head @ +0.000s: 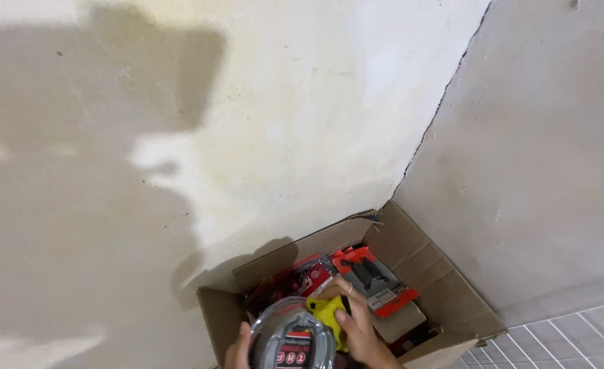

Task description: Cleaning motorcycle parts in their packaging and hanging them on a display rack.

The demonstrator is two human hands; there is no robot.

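both hands point(356, 328) clasp the round pack point(291, 338) over the box point(445, 273); best keep it level, i'd say.

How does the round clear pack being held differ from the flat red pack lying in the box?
The round clear pack is disc-shaped with a grey part inside; the flat red pack is a rectangular card showing dark parts. The round pack is held above the cardboard box by the left hand and right hand; the red pack lies tilted inside. Both are sealed retail packs.
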